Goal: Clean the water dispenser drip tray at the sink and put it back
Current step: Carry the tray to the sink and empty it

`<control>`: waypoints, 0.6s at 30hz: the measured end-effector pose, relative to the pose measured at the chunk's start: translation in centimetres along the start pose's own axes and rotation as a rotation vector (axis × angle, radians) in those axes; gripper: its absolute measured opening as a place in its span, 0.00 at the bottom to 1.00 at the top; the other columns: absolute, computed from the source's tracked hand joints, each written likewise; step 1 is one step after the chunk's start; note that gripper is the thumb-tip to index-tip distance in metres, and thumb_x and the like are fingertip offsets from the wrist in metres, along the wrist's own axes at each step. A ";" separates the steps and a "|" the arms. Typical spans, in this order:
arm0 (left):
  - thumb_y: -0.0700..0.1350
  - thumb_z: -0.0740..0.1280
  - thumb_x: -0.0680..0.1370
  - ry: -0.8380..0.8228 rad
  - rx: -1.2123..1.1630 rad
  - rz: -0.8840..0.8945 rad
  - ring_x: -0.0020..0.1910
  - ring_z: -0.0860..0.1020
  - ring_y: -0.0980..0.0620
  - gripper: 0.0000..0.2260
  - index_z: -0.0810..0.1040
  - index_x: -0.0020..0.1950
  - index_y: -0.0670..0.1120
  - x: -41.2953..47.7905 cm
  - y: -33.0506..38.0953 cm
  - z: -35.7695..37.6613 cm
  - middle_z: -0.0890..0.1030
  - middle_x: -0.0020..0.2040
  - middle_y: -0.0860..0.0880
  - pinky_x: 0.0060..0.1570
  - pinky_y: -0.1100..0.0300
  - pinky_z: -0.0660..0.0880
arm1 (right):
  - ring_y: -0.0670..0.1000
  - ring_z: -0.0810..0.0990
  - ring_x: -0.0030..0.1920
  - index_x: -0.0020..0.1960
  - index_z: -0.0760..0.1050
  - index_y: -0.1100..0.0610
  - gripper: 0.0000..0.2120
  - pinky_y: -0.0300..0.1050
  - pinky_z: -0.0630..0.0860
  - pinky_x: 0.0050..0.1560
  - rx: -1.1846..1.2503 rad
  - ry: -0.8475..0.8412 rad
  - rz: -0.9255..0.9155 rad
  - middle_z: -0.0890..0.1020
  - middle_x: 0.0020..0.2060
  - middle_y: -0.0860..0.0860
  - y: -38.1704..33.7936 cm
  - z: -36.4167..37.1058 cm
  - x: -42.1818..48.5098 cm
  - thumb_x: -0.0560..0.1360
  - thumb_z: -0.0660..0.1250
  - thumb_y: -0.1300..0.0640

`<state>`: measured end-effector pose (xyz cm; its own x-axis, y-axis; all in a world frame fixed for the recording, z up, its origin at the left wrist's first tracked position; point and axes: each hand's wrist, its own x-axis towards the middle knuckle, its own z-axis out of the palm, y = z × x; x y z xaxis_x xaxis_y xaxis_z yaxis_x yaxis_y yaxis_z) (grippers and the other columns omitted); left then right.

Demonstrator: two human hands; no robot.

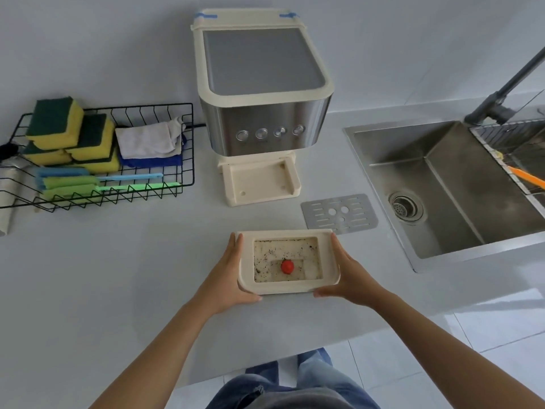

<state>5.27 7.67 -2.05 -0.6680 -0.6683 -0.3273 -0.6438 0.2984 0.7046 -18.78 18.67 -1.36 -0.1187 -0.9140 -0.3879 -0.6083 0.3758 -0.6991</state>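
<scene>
A cream drip tray (328,262) is held above the counter in front of me. Dark specks soil its inside and a small red float (287,266) sits in the middle. My left hand (228,276) grips its left side and my right hand (349,277) grips its right side. The tray's metal grate (339,213) lies flat on the counter just behind. The water dispenser (261,93) stands at the back, its cream base slot (259,180) bare. A steel sink (451,184) with a drain (405,208) lies to the right.
A black wire basket (97,154) at the left holds yellow-green sponges (69,131), folded cloths (149,140) and long-handled brushes (97,184). A grey tap (507,84) rises over the sink. A wire rack (513,149) with an orange brush (528,178) spans the sink's right side.
</scene>
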 end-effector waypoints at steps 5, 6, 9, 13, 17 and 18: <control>0.48 0.77 0.64 -0.012 -0.022 0.060 0.71 0.42 0.62 0.58 0.29 0.69 0.52 1.8 1.5 -0.9 0.35 0.75 0.51 0.66 0.69 0.49 | 0.44 0.68 0.63 0.71 0.38 0.41 0.58 0.37 0.69 0.57 0.091 0.056 0.030 0.65 0.65 0.42 -0.6 -2.0 -0.3 0.61 0.79 0.59; 0.48 0.77 0.63 -0.016 -0.024 0.072 0.71 0.43 0.62 0.58 0.30 0.70 0.53 2.3 1.9 -1.1 0.36 0.75 0.52 0.66 0.69 0.49 | 0.45 0.68 0.62 0.70 0.37 0.40 0.58 0.35 0.70 0.56 0.105 0.072 0.038 0.66 0.64 0.41 -0.6 -2.5 -0.3 0.61 0.79 0.60; 0.48 0.77 0.62 -0.030 -0.026 0.118 0.71 0.49 0.62 0.57 0.34 0.73 0.51 3.9 3.4 -1.3 0.40 0.75 0.57 0.64 0.69 0.55 | 0.44 0.70 0.61 0.68 0.39 0.37 0.56 0.27 0.71 0.48 0.144 0.114 0.050 0.68 0.62 0.42 -0.2 -4.0 -0.5 0.61 0.78 0.61; 0.47 0.77 0.63 -0.024 -0.028 0.136 0.72 0.48 0.61 0.57 0.35 0.73 0.50 6.1 5.8 -1.0 0.38 0.75 0.57 0.65 0.68 0.52 | 0.41 0.73 0.54 0.59 0.44 0.28 0.51 0.28 0.74 0.44 0.184 0.153 0.062 0.70 0.54 0.36 0.6 -6.8 -0.7 0.62 0.77 0.64; 0.49 0.77 0.63 -0.018 -0.005 0.096 0.75 0.48 0.54 0.57 0.34 0.73 0.50 8.9 8.1 0.1 0.39 0.76 0.52 0.70 0.63 0.52 | 0.38 0.73 0.54 0.57 0.50 0.29 0.48 0.29 0.76 0.47 0.230 0.169 0.044 0.70 0.52 0.34 2.6 -9.9 -0.2 0.61 0.77 0.66; 0.49 0.77 0.62 -0.018 -0.004 0.086 0.75 0.49 0.53 0.58 0.34 0.73 0.50 9.6 8.9 0.4 0.40 0.77 0.52 0.71 0.61 0.53 | 0.41 0.74 0.56 0.58 0.50 0.29 0.49 0.32 0.76 0.50 0.256 0.172 0.039 0.70 0.53 0.35 3.2 -10.7 0.0 0.60 0.78 0.66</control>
<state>-7.04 4.23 0.85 -0.7272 -0.6282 -0.2765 -0.5824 0.3517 0.7329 -29.16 18.23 2.84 -0.2829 -0.9023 -0.3252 -0.3859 0.4175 -0.8227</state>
